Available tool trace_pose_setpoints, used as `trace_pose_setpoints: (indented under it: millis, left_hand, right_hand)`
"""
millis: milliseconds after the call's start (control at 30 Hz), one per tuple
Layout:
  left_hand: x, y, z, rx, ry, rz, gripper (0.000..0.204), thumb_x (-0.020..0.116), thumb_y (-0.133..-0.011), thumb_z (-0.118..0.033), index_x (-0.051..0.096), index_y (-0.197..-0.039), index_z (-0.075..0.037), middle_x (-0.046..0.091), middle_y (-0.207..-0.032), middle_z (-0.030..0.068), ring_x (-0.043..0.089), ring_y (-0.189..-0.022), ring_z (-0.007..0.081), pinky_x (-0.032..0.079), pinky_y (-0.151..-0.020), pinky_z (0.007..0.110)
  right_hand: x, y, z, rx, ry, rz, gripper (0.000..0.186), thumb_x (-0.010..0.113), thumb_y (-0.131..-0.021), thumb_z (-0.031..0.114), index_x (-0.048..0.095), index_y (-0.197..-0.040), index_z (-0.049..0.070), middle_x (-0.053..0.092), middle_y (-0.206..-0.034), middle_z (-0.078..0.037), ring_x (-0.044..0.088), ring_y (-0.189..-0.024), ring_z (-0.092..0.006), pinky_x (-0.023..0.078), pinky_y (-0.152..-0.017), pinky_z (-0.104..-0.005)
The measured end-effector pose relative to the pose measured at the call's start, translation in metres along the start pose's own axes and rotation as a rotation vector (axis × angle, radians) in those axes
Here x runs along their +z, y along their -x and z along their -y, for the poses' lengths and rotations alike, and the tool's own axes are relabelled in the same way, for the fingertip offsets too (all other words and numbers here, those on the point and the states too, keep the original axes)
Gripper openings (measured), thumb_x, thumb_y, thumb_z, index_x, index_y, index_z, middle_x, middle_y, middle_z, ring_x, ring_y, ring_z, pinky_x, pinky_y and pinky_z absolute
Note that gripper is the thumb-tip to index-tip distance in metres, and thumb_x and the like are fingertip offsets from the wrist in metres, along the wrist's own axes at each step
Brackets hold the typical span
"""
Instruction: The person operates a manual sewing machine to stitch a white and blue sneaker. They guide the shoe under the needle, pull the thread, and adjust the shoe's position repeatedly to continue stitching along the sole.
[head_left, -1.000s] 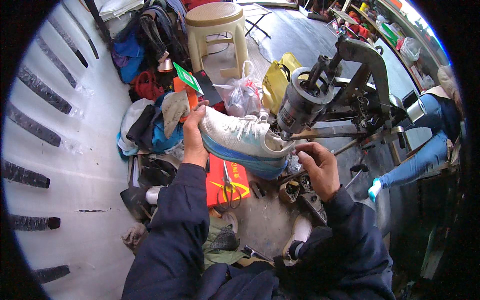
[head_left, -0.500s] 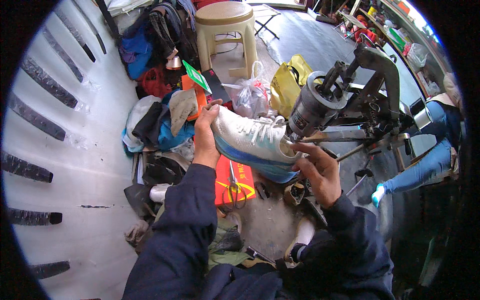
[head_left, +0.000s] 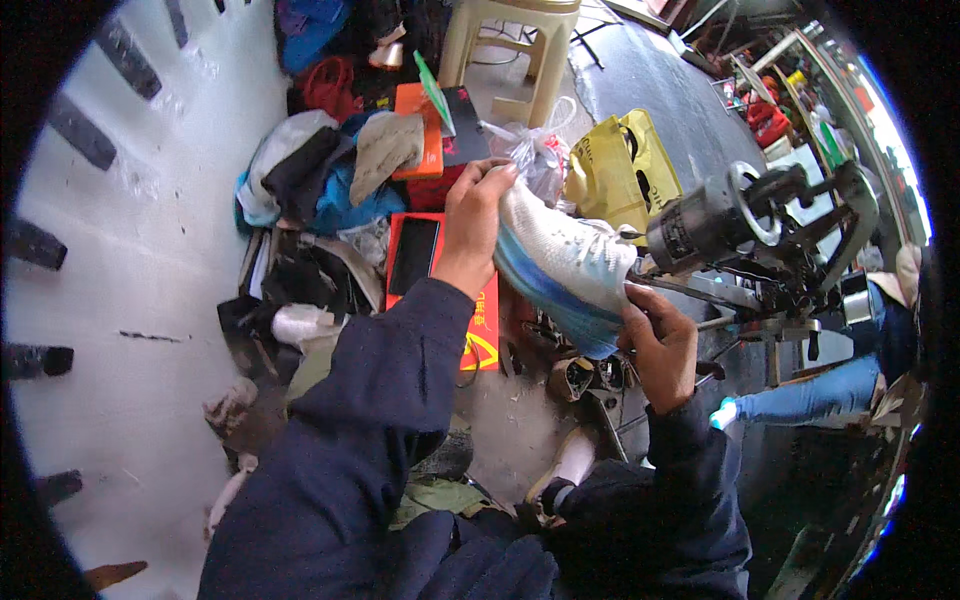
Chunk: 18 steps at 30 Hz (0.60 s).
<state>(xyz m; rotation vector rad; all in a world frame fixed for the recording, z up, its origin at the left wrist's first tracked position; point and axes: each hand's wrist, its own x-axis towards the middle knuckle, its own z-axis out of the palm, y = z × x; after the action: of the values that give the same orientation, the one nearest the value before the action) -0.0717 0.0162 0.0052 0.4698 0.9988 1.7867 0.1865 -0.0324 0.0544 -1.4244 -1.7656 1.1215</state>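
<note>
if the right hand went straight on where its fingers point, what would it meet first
The heel end of the white-and-blue sneaker; the right hand points up-left and seems to touch it, though depth is unclear.

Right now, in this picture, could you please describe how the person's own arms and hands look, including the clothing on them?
The left sleeve and right sleeve are long, dark navy and plain, with creased fabric reaching about to the wrists. The left hand and right hand are bare. I see no markings on the sleeves.
</note>
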Motion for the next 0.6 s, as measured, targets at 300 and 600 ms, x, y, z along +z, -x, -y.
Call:
trace_pose_setpoints:
  millis: [300, 600]
  left_hand:
    - [0.009, -0.002, 0.015, -0.067, 0.026, -0.005, 0.021, 0.067, -0.093, -0.022, 0.066, -0.103, -0.003, 0.065, -0.097, 0.0043, 0.058, -0.088, 0.0145, 0.047, -0.083, 0.031]
    - [0.019, 0.014, 0.023, -0.100, -0.048, 0.120, 0.030, 0.064, -0.097, -0.027, 0.066, -0.116, -0.004, 0.065, -0.106, 0.0048, 0.057, -0.098, 0.0146, 0.044, -0.091, 0.030]
  right_hand:
    - [-0.009, -0.007, -0.008, -0.031, 0.022, -0.053, 0.023, 0.064, -0.102, 0.009, 0.074, -0.119, -0.002, 0.072, -0.094, -0.002, 0.056, -0.074, -0.0060, 0.046, -0.065, -0.0226]
    - [-0.034, -0.008, -0.017, 0.003, 0.076, -0.100, 0.019, 0.064, -0.099, 0.009, 0.073, -0.111, -0.002, 0.073, -0.095, -0.004, 0.063, -0.085, -0.0097, 0.052, -0.078, -0.0268]
